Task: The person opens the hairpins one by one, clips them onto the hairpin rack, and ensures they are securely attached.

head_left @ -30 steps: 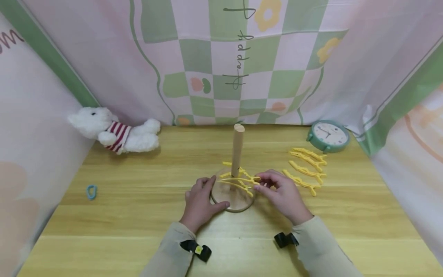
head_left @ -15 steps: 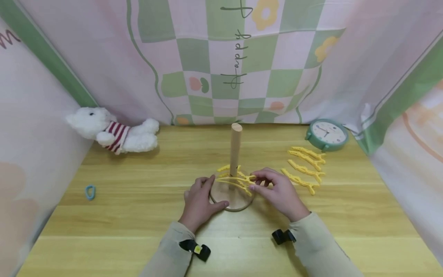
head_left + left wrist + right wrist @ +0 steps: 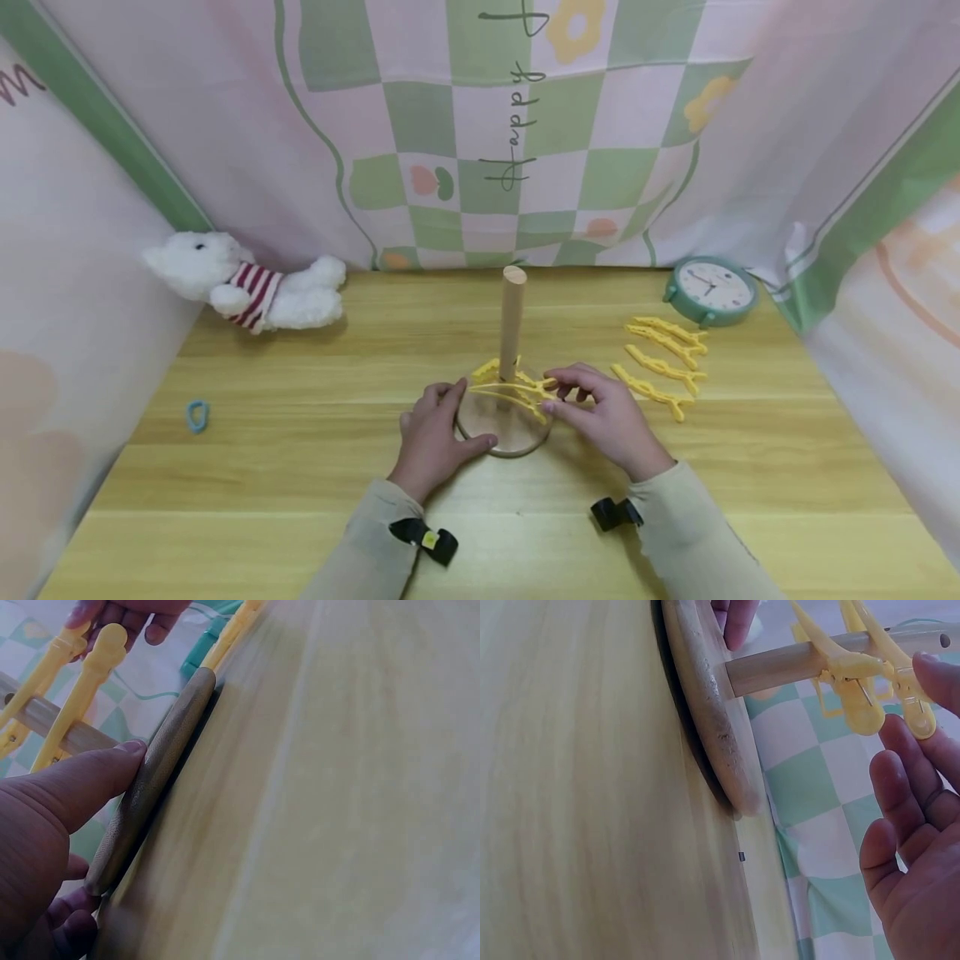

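A wooden stand, with a round base (image 3: pixel 487 429) and an upright post (image 3: pixel 512 325), stands in the middle of the table. My left hand (image 3: pixel 437 442) holds the left side of the base, thumb on the near rim and fingers at the far left. In the right wrist view, two yellow alligator hair clips sit across the post, one lower hair clip (image 3: pixel 855 690) and one upper hair clip (image 3: pixel 904 682). My right hand (image 3: pixel 607 421) pinches the tail of the upper one between thumb and fingers. The post passes between the arms of the clips.
Several loose yellow hair clips (image 3: pixel 660 371) lie to the right of the stand. Behind them is a green alarm clock (image 3: pixel 710 291). A white plush toy (image 3: pixel 255 287) lies at back left, and a small blue ring-shaped piece (image 3: pixel 197 416) near the left edge. A patterned curtain (image 3: pixel 487 125) backs the table.
My right hand has shifted slightly left with the hair clip, and the clip's far arm has drawn in nearer the post. My left hand stays on the base.
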`<state>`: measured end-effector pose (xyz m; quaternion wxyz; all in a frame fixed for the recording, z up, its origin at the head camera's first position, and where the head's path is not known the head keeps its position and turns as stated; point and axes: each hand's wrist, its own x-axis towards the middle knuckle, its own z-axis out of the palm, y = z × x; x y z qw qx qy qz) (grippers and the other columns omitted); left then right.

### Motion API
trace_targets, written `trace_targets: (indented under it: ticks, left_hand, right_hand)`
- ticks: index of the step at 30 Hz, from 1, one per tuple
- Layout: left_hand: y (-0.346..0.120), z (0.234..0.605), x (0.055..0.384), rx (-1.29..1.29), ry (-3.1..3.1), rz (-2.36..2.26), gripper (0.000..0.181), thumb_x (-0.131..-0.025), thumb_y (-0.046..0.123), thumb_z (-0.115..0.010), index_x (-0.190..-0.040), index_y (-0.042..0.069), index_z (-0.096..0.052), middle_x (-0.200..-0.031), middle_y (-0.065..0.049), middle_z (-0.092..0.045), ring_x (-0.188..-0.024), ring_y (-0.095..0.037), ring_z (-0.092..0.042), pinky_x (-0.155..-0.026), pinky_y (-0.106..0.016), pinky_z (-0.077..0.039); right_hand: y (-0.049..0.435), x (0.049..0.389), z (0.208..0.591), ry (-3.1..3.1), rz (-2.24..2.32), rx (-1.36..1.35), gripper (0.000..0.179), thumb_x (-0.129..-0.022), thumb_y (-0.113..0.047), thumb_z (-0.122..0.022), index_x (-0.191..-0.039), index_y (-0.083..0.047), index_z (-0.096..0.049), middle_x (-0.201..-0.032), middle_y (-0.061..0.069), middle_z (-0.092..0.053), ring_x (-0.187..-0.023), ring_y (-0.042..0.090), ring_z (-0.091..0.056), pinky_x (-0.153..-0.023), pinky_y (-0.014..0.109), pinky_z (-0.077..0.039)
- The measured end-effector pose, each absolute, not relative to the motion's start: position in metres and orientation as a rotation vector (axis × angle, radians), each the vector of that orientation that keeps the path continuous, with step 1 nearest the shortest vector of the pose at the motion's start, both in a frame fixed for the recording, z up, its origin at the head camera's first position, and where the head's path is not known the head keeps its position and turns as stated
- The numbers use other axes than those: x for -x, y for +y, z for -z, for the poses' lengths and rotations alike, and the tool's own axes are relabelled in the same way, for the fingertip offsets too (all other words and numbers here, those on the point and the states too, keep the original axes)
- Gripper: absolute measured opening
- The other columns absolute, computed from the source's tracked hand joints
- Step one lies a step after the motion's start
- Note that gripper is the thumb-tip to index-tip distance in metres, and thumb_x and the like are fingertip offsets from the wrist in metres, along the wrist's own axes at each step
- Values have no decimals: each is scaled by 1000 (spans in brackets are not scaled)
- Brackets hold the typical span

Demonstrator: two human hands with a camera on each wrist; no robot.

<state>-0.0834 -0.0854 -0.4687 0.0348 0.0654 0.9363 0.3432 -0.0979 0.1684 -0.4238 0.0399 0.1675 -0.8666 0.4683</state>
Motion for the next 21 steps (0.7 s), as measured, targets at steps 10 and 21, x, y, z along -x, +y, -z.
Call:
trace_targets:
  ticks: [10, 21]
  left_hand:
    - [-85, 466, 84, -174, 2869, -1042, 97, -76, 57, -82, -154, 16, -42, -145, -12, -45, -126, -33, -48, -94, -47, -28]
    - [-84, 467, 84, -178, 2875, -1039, 97, -76, 57, -82, -154, 16, -42, -145, -12, -45, -126, -33, -49, -95, -47, -28]
  right_hand:
    - [169, 95, 428, -2674, -1504, -435, 34, -86, -24, -82, -116, -11, -72, -102, 0, -70, -94, 16, -61, -84, 35, -47]
    - [166, 91, 428, -2673, -1486, -391, 31, -82, -25, -85, -110, -19, -74, -99, -6, -69, -95, 15, -59, -85, 43, -46]
